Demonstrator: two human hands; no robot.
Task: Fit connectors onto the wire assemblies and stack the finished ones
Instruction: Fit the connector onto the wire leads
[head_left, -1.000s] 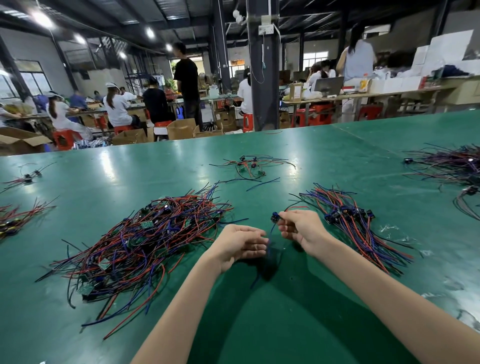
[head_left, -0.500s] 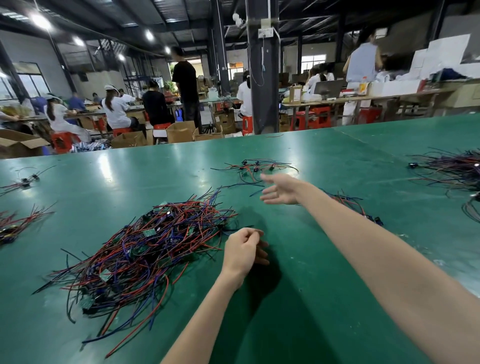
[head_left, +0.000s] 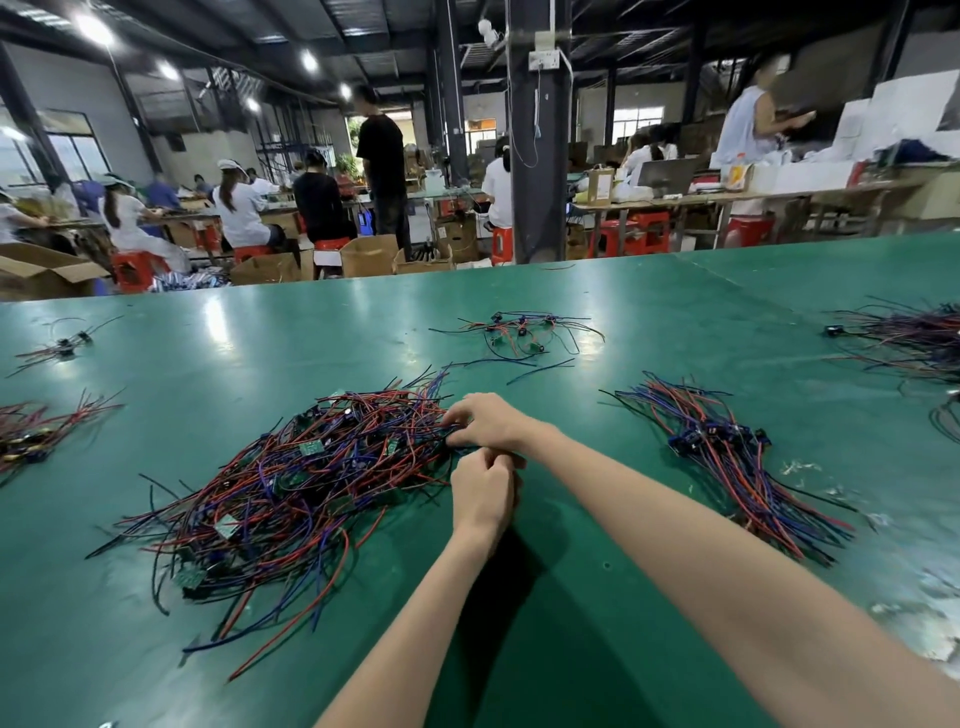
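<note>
A big tangled pile of red, blue and black wire assemblies (head_left: 311, 483) with small green boards lies left of centre on the green table (head_left: 675, 312). My right hand (head_left: 488, 421) reaches across to the pile's right edge, and its fingertips pinch wires there. My left hand (head_left: 483, 499) sits just below it, curled into a fist at the same edge; nothing shows inside it. To the right lies a neater stack of wire assemblies with black connectors (head_left: 727, 452), apart from both hands.
A few loose assemblies (head_left: 519, 332) lie further back at centre. Another wire pile (head_left: 909, 338) sits at the far right, and a red bundle (head_left: 31, 436) at the left edge. People work at benches beyond the table.
My right hand let go of an assembly at the right stack, swung out over the table, then came back left to the tangled pile. My left hand stayed curled in place.
</note>
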